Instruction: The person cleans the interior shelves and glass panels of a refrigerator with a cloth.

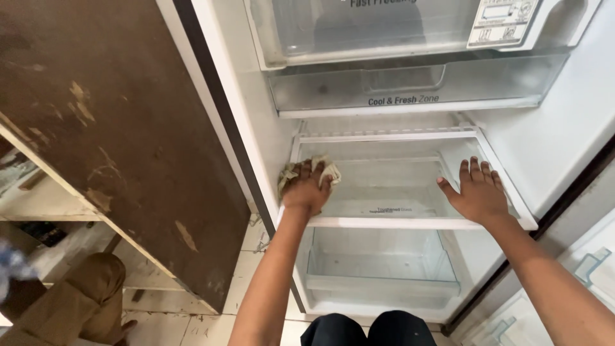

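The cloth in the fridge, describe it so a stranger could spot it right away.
Look inside the open fridge at the glass shelf above the bottom drawer. At its left edge, the left hand presses a crumpled beige cloth, the only soft thing there.

Cloth (323,170): small, crumpled, beige-tan rag, bunched into folds. Lies at the left rear area of the glass shelf (391,205), close to the fridge's left inner wall. Partly covered by the left hand (307,189), fingers pressed on top; edges stick out on both sides of the fingers.

Glass shelf: clear pane in a white frame, level, bare apart from the cloth. Right hand (477,192) rests flat on its right side, fingers spread.
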